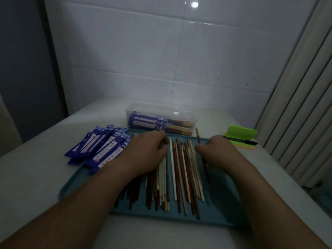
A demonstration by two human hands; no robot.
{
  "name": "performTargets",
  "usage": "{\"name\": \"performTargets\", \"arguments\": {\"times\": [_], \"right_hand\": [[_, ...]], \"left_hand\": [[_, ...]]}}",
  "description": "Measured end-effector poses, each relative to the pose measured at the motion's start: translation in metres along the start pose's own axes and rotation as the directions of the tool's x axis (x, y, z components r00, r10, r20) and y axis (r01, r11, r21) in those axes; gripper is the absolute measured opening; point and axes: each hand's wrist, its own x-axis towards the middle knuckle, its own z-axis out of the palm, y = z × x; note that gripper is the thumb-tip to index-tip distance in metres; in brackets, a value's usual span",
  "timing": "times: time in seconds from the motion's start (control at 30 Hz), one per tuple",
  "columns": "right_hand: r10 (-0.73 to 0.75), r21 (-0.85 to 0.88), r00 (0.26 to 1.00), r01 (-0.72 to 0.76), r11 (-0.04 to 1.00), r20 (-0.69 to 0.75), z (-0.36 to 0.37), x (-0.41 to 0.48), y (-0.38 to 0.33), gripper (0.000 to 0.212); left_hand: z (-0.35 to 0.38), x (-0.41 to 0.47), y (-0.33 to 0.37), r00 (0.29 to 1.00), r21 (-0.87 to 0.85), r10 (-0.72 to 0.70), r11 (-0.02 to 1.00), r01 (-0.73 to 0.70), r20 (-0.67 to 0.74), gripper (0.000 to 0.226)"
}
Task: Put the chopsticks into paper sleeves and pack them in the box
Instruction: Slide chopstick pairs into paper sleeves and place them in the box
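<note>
Our right grip point(215, 153) holds one brown chopstick point(197, 136), with fingers curled round it. Our left grip point(149, 153) lies curled on the loose chopsticks point(181, 177) in the tray point(224, 203); we cannot tell if it holds one. Just left of it lie the paper sleeves point(100, 150). Behind both grips, the box point(161, 112) of packed pairs stands on the desk point(36, 177).

1 box point(143, 107), 1 tray point(221, 203), 1 pen point(240, 140)

Dim, probably domestic kitchen corner: glossy white wall tiles point(215, 51), pale counter point(36, 177), ribbed panel point(296, 105) alongside.
</note>
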Motion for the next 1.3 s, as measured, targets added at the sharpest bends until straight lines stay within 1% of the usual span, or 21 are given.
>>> {"name": "performTargets", "arguments": {"times": [0.03,0.07,0.13,0.2,0.27,0.43,0.57,0.73,0.87,0.93,1.0,1.03,1.07,1.1,1.13,1.17,1.2,1.23,1.27,1.3], "right_hand": [[-0.009,0.122,1.000,0.009,0.993,-0.002,0.000,-0.003,-0.006,0.030],[-0.030,0.199,0.999,0.026,0.980,0.016,0.001,-0.008,-0.014,0.025],[-0.100,0.219,0.992,0.082,0.972,0.071,0.010,-0.015,-0.028,0.018],[-0.147,0.149,0.984,0.131,0.980,0.098,0.023,-0.017,-0.036,0.017],[-0.153,0.070,0.983,0.146,0.987,0.104,0.032,-0.017,-0.038,0.016],[-0.209,-0.128,0.976,0.216,0.968,0.067,0.042,-0.018,-0.042,0.019],[-0.224,-0.208,0.973,0.229,0.951,0.049,0.041,-0.022,-0.048,0.019],[-0.249,-0.340,0.967,0.252,0.906,0.054,0.038,-0.027,-0.055,0.018],[-0.279,-0.472,0.955,0.292,0.832,0.100,0.034,-0.029,-0.061,0.029],[-0.258,-0.461,0.960,0.279,0.842,0.110,0.034,-0.027,-0.061,0.030],[-0.207,-0.395,0.973,0.232,0.889,0.104,0.034,-0.022,-0.057,0.028],[-0.176,-0.327,0.980,0.196,0.924,0.092,0.032,-0.017,-0.053,0.024],[-0.144,-0.231,0.988,0.155,0.960,0.065,0.027,-0.012,-0.048,0.023],[-0.107,-0.102,0.994,0.109,0.989,0.028,0.021,-0.008,-0.043,0.025],[-0.068,0.075,0.998,0.069,0.995,-0.013,0.014,-0.005,-0.037,0.030],[-0.028,0.282,0.999,0.039,0.959,-0.044,0.009,-0.001,-0.032,0.033],[0.008,0.474,0.998,0.024,0.880,-0.066,0.007,0.001,-0.028,0.033],[0.036,0.610,0.996,0.019,0.792,-0.078,0.007,0.001,-0.025,0.032],[0.053,0.694,0.995,0.024,0.719,-0.088,0.010,0.002,-0.023,0.029],[0.067,0.742,0.993,0.027,0.670,-0.097,0.013,0.001,-0.020,0.028]], "left_hand": [[0.000,0.000,0.000,1.000,0.001,0.002,1.000,-0.002,-0.003,0.016],[0.000,0.001,0.001,1.000,0.002,0.004,1.000,-0.004,-0.005,0.016],[0.001,0.001,0.001,1.000,0.004,0.006,1.000,-0.006,-0.006,0.015],[0.001,0.000,0.001,1.000,0.003,0.006,1.000,-0.006,-0.011,0.014],[0.001,-0.001,0.002,1.000,-0.005,0.001,1.000,-0.001,-0.011,0.014],[0.000,0.000,0.004,1.000,-0.013,0.000,1.000,0.000,-0.020,0.015],[-0.001,0.000,0.003,1.000,-0.019,0.002,1.000,-0.003,-0.024,0.016],[-0.002,0.000,0.003,1.000,-0.039,0.007,0.999,-0.008,-0.020,0.015],[-0.003,-0.002,0.004,1.000,-0.047,0.000,0.999,0.000,-0.006,0.016],[-0.003,-0.003,0.006,1.000,-0.058,-0.003,0.998,0.003,0.003,0.015],[-0.005,-0.004,0.008,1.000,-0.081,-0.009,0.997,0.010,0.019,0.016],[-0.005,-0.004,0.008,1.000,-0.090,-0.011,0.996,0.013,0.023,0.016],[-0.006,-0.004,0.009,1.000,-0.098,-0.013,0.995,0.015,0.025,0.015],[-0.007,-0.004,0.011,1.000,-0.110,-0.016,0.994,0.019,0.025,0.014],[-0.008,-0.003,0.012,0.999,-0.136,-0.023,0.990,0.026,0.028,0.015],[-0.010,-0.002,0.015,0.999,-0.179,-0.032,0.983,0.038,0.038,0.019],[-0.012,-0.002,0.018,0.997,-0.235,-0.044,0.970,0.058,0.066,0.025],[-0.014,-0.002,0.022,0.993,-0.299,-0.050,0.951,0.081,0.109,0.032],[-0.015,-0.003,0.025,0.987,-0.351,-0.045,0.931,0.097,0.153,0.036],[-0.016,-0.004,0.029,0.982,-0.384,-0.029,0.918,0.099,0.185,0.038]]}}
